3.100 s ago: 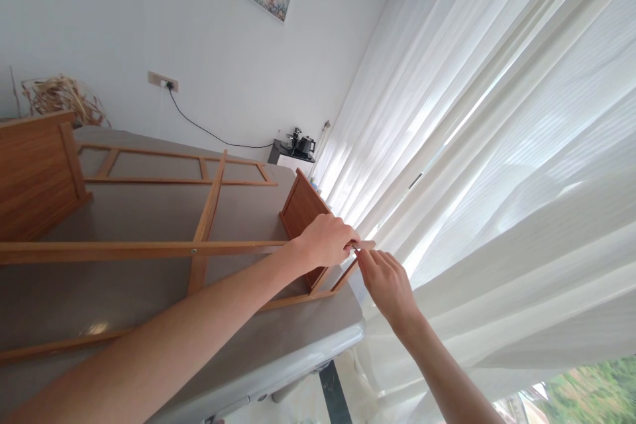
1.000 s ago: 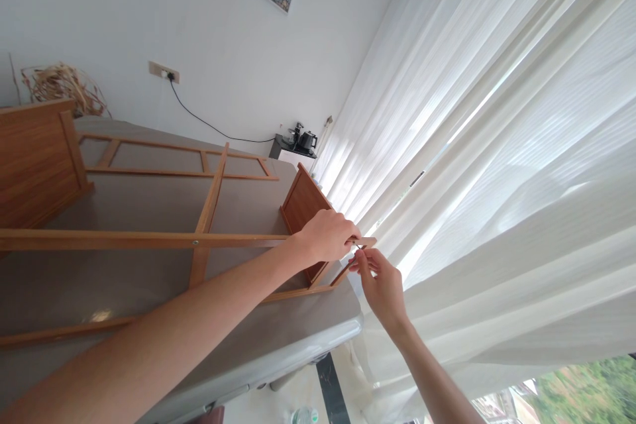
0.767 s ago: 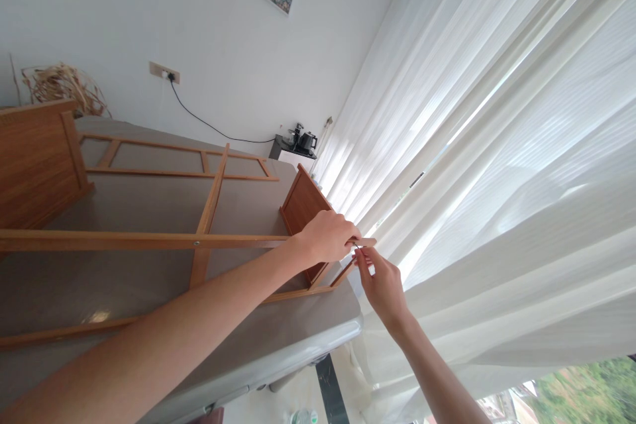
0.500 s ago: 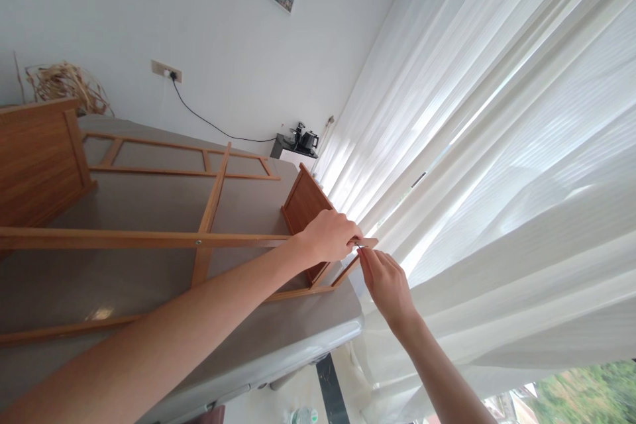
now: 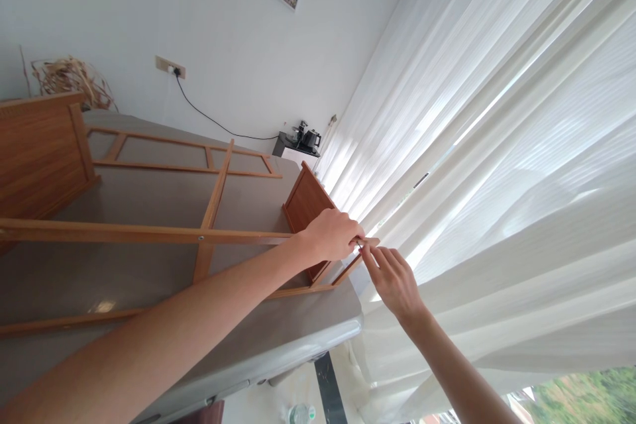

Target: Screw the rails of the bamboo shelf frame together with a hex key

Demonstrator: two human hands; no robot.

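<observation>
Wooden rail [image 5: 124,233], its long axis nearly horizontal, spans the left edge to right of centre, above the grey bench [image 5: 308,311]. The left hand [image 5: 332,234], right of centre, is closed around the rail near its right end. Just right of and below it, the right hand [image 5: 395,281] pinches a thin piece [image 5: 360,245], too small to identify, at that end. Most of the rail lies leftward of both hands, the left being nearer.

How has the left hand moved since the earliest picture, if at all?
No: the left hand shows no clear shift against the brown panel behind it, and still grips the wooden rail near its curtain-side end.
</observation>
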